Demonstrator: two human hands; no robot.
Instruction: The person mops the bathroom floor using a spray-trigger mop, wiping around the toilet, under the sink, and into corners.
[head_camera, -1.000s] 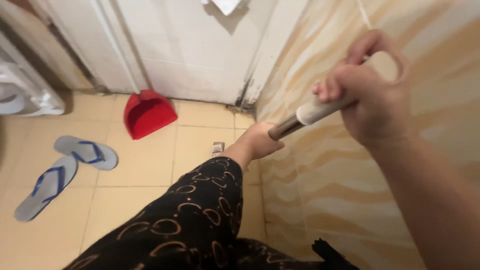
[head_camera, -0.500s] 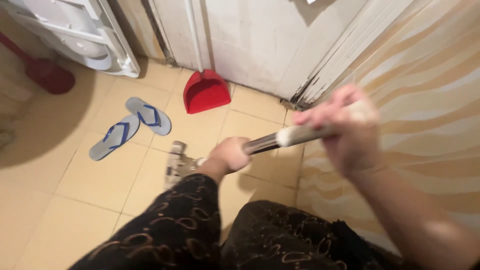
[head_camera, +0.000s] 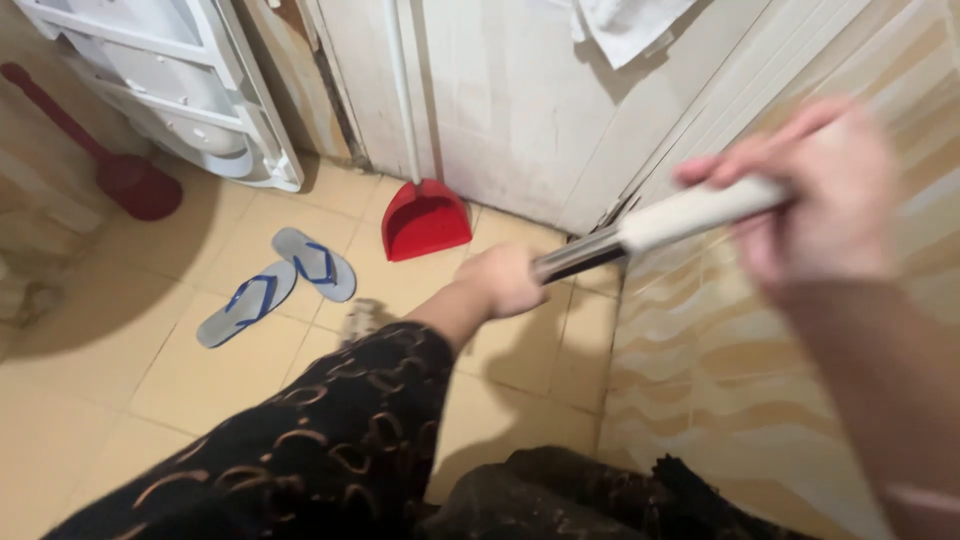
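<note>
Warm, fairly even indoor light falls on the yellow floor tiles (head_camera: 120, 380), seemingly from above and behind the camera. A broad soft shadow darkens the floor at left, and a smaller one lies under the left hand (head_camera: 505, 280). The right hand (head_camera: 830, 195) is smeared by motion blur, as is the pale handle (head_camera: 690, 212) it grips. The wide lens bends the door (head_camera: 500, 100) and tiled wall (head_camera: 760, 350) lines outward. No strong glare shows.

Beige tiled floor (head_camera: 120, 360), white door (head_camera: 510, 110), wavy-patterned wall tiles (head_camera: 700, 370)
</note>
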